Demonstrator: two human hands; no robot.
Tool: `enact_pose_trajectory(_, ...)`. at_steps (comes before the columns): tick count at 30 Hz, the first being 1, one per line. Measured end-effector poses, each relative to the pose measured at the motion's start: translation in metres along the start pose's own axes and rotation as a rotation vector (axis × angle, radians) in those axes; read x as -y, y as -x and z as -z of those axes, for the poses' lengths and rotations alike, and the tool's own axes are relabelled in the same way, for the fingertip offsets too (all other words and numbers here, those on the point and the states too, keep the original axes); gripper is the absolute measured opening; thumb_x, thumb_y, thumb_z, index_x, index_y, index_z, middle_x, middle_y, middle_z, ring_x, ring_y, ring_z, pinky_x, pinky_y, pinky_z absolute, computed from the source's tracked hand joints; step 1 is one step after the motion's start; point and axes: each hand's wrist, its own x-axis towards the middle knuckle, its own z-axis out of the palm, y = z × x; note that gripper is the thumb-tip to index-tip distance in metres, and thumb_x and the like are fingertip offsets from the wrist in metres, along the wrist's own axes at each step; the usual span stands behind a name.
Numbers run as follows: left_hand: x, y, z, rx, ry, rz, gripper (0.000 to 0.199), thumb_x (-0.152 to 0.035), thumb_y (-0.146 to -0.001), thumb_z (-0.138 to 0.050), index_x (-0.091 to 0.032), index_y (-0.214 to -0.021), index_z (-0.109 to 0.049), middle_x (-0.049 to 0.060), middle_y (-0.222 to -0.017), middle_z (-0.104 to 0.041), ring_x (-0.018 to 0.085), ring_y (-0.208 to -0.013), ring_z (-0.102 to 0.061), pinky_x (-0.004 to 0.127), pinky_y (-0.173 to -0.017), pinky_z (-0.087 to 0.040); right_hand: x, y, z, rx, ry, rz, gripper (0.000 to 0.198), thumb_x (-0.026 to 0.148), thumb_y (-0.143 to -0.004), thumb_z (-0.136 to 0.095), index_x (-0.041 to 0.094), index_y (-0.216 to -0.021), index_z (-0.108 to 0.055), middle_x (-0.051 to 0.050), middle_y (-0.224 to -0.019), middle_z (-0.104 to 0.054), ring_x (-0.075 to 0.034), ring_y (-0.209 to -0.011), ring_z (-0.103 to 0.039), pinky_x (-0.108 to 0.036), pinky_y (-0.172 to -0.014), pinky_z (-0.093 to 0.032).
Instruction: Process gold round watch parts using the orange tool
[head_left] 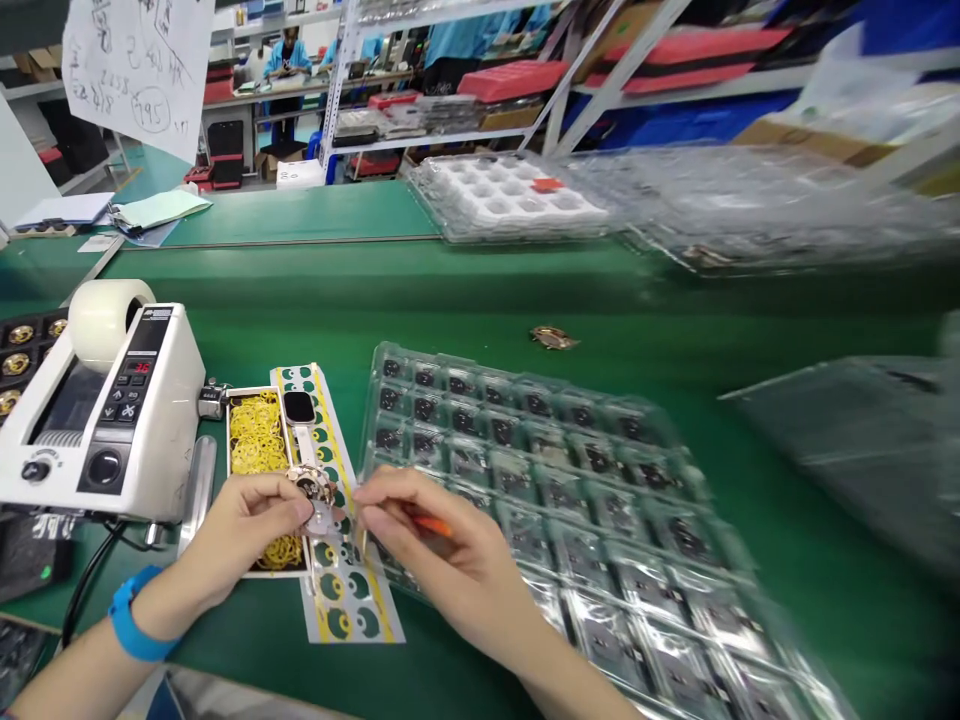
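My left hand (255,520), with a blue band on the wrist, pinches a round metal watch case (311,485) between thumb and fingers. Close to its right, my right hand (431,540) is closed around a thin tool with an orange part (433,525); its exact kind is hard to make out. Both hands hover over a white sticker sheet (352,600) with round cut-outs and yellow strips. Beside that sheet stands a white box (229,440) full of yellow rings (259,425). A small device with a dark square screen (299,407) lies above the watch case.
A clear compartment tray (517,475) of small dark parts spreads out at right. On the left stands a white tape dispenser (142,400). Another metal piece (553,337) lies on the green bench. Clear trays (517,200) sit on the ledge behind.
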Motion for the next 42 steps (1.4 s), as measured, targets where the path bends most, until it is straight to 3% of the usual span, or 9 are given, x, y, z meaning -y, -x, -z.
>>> enact_pose_trajectory(4,-0.001,0.002,-0.001,0.076,0.161,0.133,0.035,-0.046,-0.063,-0.084,-0.016,-0.059,-0.067,-0.001,-0.062,-0.06,0.012,-0.061,-0.058,0.026,-0.068,-0.052,0.001,-0.001,0.001,0.1,0.157,0.299,0.023,0.007,-0.092,-0.054,0.023,-0.104,-0.066,-0.005,-0.086,-0.065,-0.017,-0.074,-0.062,-0.028,-0.061,-0.051)
enact_pose_trajectory(7,-0.002,0.004,-0.001,0.13,0.21,0.189,0.033,-0.044,-0.064,-0.085,-0.015,-0.061,-0.068,-0.001,-0.062,-0.059,0.011,-0.058,-0.061,0.026,-0.069,-0.056,0.003,0.0,0.0,0.106,0.171,0.349,0.024,0.004,-0.092,-0.054,0.022,-0.102,-0.067,-0.006,-0.086,-0.065,-0.017,-0.073,-0.062,-0.028,-0.06,-0.051)
enact_pose_trajectory(10,-0.001,0.003,-0.001,0.116,0.223,0.137,0.028,-0.042,-0.07,-0.082,-0.016,-0.069,-0.071,0.001,-0.074,-0.066,0.013,-0.067,-0.067,0.027,-0.075,-0.058,0.004,0.001,0.0,0.032,0.081,0.223,0.019,0.007,-0.092,-0.057,0.022,-0.098,-0.069,-0.005,-0.085,-0.064,-0.017,-0.075,-0.062,-0.026,-0.061,-0.051)
enact_pose_trajectory(13,0.002,0.003,-0.003,0.11,0.19,0.01,0.021,-0.034,-0.078,-0.076,-0.021,-0.095,-0.073,0.005,-0.097,-0.07,0.018,-0.086,-0.07,0.032,-0.084,-0.058,-0.001,-0.001,0.003,-0.078,0.005,-0.012,0.014,0.022,-0.093,-0.061,0.022,-0.083,-0.07,-0.005,-0.084,-0.063,-0.017,-0.073,-0.061,-0.025,-0.056,-0.049)
enact_pose_trajectory(16,0.007,0.003,-0.005,0.133,0.127,-0.081,0.036,-0.026,-0.084,-0.069,-0.027,-0.12,-0.064,0.006,-0.111,-0.069,0.018,-0.094,-0.068,0.033,-0.089,-0.057,-0.01,-0.003,0.004,-0.122,-0.121,-0.23,0.025,0.039,-0.087,-0.068,0.021,-0.07,-0.067,-0.004,-0.082,-0.062,-0.018,-0.072,-0.059,-0.026,-0.055,-0.048)
enact_pose_trajectory(19,0.012,0.003,-0.006,0.119,0.068,-0.121,0.043,-0.019,-0.087,-0.063,-0.028,-0.129,-0.057,0.006,-0.115,-0.067,0.015,-0.091,-0.067,0.03,-0.09,-0.055,-0.017,-0.004,0.002,-0.108,-0.23,-0.349,0.025,0.041,-0.079,-0.075,0.021,-0.066,-0.067,-0.003,-0.081,-0.061,-0.016,-0.069,-0.057,-0.025,-0.056,-0.047)
enact_pose_trajectory(27,0.019,0.005,-0.002,0.103,-0.059,-0.102,0.045,-0.016,-0.089,-0.061,-0.023,-0.133,-0.054,0.004,-0.103,-0.07,0.012,-0.091,-0.065,0.021,-0.086,-0.052,-0.011,-0.002,-0.002,-0.083,-0.166,-0.419,0.028,0.046,-0.078,-0.072,0.021,-0.067,-0.067,-0.005,-0.084,-0.059,-0.019,-0.071,-0.055,-0.026,-0.051,-0.041)
enact_pose_trajectory(35,0.02,0.004,-0.004,0.096,-0.074,-0.117,0.043,-0.015,-0.088,-0.061,-0.021,-0.13,-0.058,0.007,-0.115,-0.069,0.011,-0.09,-0.066,0.022,-0.085,-0.053,-0.015,-0.001,-0.003,-0.066,-0.15,-0.348,0.019,0.035,-0.08,-0.067,0.021,-0.067,-0.068,-0.004,-0.082,-0.06,-0.018,-0.072,-0.057,-0.03,-0.064,-0.044)
enact_pose_trajectory(42,0.019,0.005,-0.005,0.101,-0.055,-0.114,0.042,-0.012,-0.088,-0.06,-0.024,-0.128,-0.059,0.006,-0.123,-0.068,0.011,-0.096,-0.068,0.02,-0.087,-0.053,-0.011,-0.002,-0.004,-0.081,-0.098,-0.314,0.015,0.028,-0.08,-0.064,0.02,-0.067,-0.068,-0.002,-0.08,-0.059,-0.016,-0.068,-0.055,-0.027,-0.058,-0.041)
